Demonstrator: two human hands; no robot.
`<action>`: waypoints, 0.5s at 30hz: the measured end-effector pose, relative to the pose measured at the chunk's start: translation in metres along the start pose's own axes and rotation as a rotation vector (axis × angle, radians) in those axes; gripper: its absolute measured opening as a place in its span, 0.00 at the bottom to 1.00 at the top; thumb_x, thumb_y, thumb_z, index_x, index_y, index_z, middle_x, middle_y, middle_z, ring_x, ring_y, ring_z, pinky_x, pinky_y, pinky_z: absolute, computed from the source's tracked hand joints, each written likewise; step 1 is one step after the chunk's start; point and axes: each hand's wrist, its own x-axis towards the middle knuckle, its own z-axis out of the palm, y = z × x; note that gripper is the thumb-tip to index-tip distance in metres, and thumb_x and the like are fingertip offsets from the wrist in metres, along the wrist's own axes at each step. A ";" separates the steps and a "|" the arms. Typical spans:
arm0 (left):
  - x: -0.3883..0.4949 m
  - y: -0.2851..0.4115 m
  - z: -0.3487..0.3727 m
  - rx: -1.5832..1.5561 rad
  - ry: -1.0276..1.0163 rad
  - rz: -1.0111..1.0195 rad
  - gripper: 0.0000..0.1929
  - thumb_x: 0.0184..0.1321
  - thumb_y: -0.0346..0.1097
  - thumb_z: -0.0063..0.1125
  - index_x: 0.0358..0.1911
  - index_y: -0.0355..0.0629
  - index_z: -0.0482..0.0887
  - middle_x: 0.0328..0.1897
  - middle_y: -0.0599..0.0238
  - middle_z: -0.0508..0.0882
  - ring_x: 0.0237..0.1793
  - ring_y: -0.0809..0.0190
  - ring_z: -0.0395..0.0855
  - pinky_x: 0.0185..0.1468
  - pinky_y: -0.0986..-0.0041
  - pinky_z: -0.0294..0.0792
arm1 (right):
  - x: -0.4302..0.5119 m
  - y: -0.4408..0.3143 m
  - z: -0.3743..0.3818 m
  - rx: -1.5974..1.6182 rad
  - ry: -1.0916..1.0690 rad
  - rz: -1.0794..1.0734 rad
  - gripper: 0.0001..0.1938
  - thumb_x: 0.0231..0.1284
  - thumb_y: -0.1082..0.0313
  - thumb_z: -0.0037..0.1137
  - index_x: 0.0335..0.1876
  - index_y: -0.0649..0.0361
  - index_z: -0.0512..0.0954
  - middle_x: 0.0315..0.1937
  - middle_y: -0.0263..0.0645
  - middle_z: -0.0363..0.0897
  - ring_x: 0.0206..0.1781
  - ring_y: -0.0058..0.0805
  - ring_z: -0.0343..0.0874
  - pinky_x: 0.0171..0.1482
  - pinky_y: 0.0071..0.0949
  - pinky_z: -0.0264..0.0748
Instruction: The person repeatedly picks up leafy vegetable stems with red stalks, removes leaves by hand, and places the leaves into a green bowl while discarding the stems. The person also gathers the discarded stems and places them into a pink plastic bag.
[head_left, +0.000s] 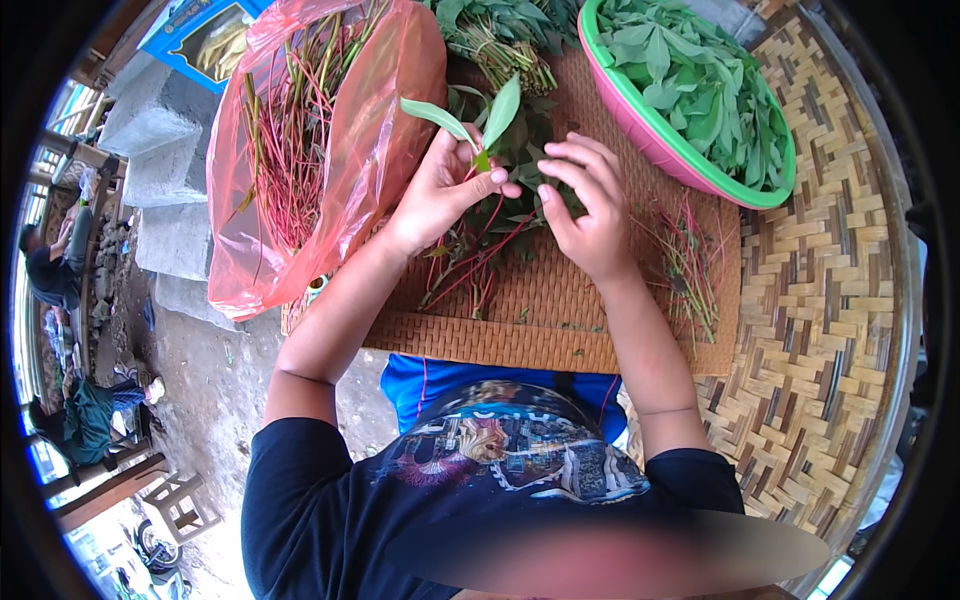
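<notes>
Cassava-like green leaves (501, 112) on a thin stem are pinched between the fingers and thumb of my left hand (457, 180). To the right, my right hand (589, 206) is raised with its fingers apart and nothing seen in it. Beneath both hands, leafy sprigs with red stalks (480, 262) lie on a brown woven table surface (555, 292). A loose pile of stripped stalks (686, 277) rests to the right of my right forearm. Beyond it, a green basin (780, 176) set in a pink one (645, 142) is heaped with loose leaves (690, 97).
A translucent red plastic bag (382, 112) full of bare stalks stands at the left. Tied leafy bunches (510, 60) lie at the back, near a blue box (176, 45). Woven bamboo matting (817, 300) spans the right. Two people (56, 262) sit far left, beside concrete blocks (172, 165).
</notes>
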 end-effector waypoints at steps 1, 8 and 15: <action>0.000 0.000 -0.001 0.006 -0.021 0.023 0.24 0.79 0.22 0.68 0.69 0.42 0.68 0.58 0.59 0.87 0.57 0.58 0.94 0.63 0.66 0.86 | 0.001 -0.003 -0.002 0.015 -0.002 -0.082 0.12 0.64 0.73 0.74 0.52 0.55 0.91 0.55 0.37 0.91 0.65 0.51 0.86 0.72 0.52 0.80; -0.002 -0.005 0.004 0.262 0.020 0.039 0.30 0.72 0.19 0.75 0.71 0.38 0.70 0.51 0.61 0.93 0.52 0.67 0.93 0.57 0.72 0.87 | -0.002 -0.017 -0.003 -0.075 -0.103 -0.308 0.12 0.64 0.66 0.79 0.52 0.47 0.94 0.53 0.27 0.93 0.60 0.38 0.86 0.62 0.43 0.80; -0.006 0.000 0.014 0.360 0.038 0.028 0.33 0.72 0.19 0.76 0.73 0.42 0.69 0.50 0.63 0.93 0.51 0.71 0.92 0.58 0.75 0.83 | 0.002 -0.001 0.002 -0.125 -0.040 -0.143 0.12 0.62 0.64 0.81 0.49 0.53 0.93 0.52 0.29 0.93 0.59 0.41 0.85 0.63 0.44 0.82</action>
